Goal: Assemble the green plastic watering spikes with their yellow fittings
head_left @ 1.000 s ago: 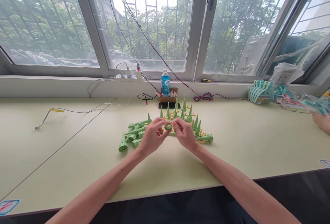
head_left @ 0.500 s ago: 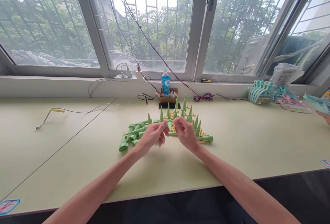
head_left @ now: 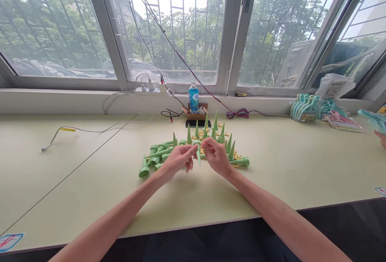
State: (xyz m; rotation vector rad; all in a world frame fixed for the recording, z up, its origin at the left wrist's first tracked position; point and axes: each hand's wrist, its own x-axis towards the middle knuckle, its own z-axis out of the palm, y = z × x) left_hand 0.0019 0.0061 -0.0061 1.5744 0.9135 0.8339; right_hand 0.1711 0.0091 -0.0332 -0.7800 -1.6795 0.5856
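My left hand (head_left: 183,156) is closed on a green plastic watering spike (head_left: 198,156), whose pointed tip hangs down toward the table. Close beside it, on the right of the spike's wide cap end, my right hand (head_left: 214,152) is pinched; whatever its fingertips hold is too small to make out. Just behind both hands, several green spikes (head_left: 215,122) stand upright, with small yellow valve pieces (head_left: 222,135) among them. Other green spikes (head_left: 154,160) lie in a heap left of my left hand. One more lying spike (head_left: 241,161) is to the right.
Behind the spikes are a phone (head_left: 193,123), a small cardboard box (head_left: 197,113) and a blue-labelled bottle (head_left: 194,98). Cables (head_left: 241,113) run along the wall. Clothes hangers (head_left: 304,107) are stacked at far right, near another person's hand (head_left: 381,138) with a packet (head_left: 372,120).
The spike in my left hand has tilted, so its tip now points downward and shows at greater length. Both hands stay nearly in place. The other person's packet has shifted slightly right.
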